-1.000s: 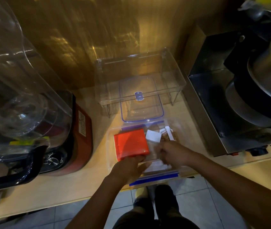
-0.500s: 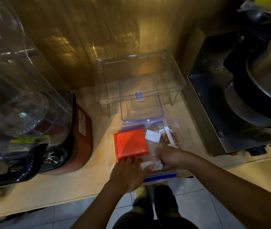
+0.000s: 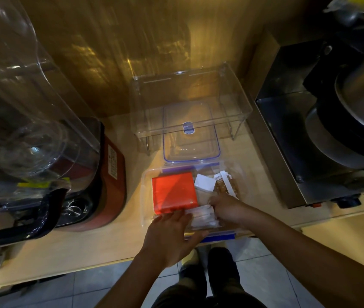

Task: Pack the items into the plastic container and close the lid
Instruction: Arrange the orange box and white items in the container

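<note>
A clear plastic container [image 3: 146, 192] with blue clips sits at the counter's front edge. Inside lie a red flat box [image 3: 173, 192] on the left, a small white packet [image 3: 203, 182] and a brown packet with a white strip [image 3: 225, 185] at the back right. A white packet [image 3: 201, 216] lies at the container's front. My right hand [image 3: 226, 207] is closed on this white packet's right end, inside the container. My left hand [image 3: 170, 234] lies flat over the container's front left rim, fingers spread and touching the white packet's left end. The blue-rimmed clear lid [image 3: 191, 150] lies behind the container.
A clear acrylic riser [image 3: 190, 103] stands over the lid at the back. A red and black blender base with a clear jug [image 3: 43, 152] is on the left. A steel appliance [image 3: 323, 141] stands on the right. Tiled floor shows below the counter edge.
My left hand slid back from the red box toward the container's front rim and flattened. My right hand moved toward the front with the white packet.
</note>
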Available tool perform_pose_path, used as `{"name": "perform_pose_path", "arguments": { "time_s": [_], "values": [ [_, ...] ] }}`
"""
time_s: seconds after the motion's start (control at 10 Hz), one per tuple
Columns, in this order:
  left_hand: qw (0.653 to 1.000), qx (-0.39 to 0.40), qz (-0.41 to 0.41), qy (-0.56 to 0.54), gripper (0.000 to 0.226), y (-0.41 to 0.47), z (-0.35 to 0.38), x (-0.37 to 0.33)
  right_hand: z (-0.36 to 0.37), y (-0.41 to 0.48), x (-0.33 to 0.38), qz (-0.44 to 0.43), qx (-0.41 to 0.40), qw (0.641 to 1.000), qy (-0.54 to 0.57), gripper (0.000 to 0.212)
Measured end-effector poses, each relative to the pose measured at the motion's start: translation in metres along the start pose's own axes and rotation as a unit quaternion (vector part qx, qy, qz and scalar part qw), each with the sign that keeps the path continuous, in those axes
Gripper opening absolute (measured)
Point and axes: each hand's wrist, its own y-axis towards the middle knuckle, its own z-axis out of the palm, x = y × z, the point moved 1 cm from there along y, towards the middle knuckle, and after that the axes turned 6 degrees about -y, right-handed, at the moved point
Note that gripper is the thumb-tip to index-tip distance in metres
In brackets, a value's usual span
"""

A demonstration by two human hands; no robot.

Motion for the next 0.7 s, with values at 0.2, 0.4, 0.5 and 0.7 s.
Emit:
{"name": "perform_pose_path", "arguments": {
  "time_s": [0.2, 0.4, 0.5, 0.7],
  "values": [
    [1.000, 0.010, -0.021, -0.006, 0.072, -0.0057, 0.0034, 0.0088, 0.0089, 0.0057, -0.0028, -0.009, 0.033, 0.994, -0.102, 0.031],
    [1.000, -0.003, -0.023, 0.006, 0.080, -0.0047, 0.0063, 0.0133, 0.0065, 0.0072, -0.0005, -0.016, -0.004, 0.995, -0.102, 0.015],
    [1.000, 0.003, -0.025, 0.011, 0.086, -0.0033, 0.0078, 0.0131, 0.0089, 0.0064, 0.0015, -0.010, 0.004, 0.998, -0.065, 0.024],
    [1.000, 0.003, -0.017, 0.009, 0.083, -0.0003, 0.0077, 0.0130, 0.0120, 0.0090, -0.0039, -0.015, 0.027, 0.999, -0.037, 0.020]
  ]
}}
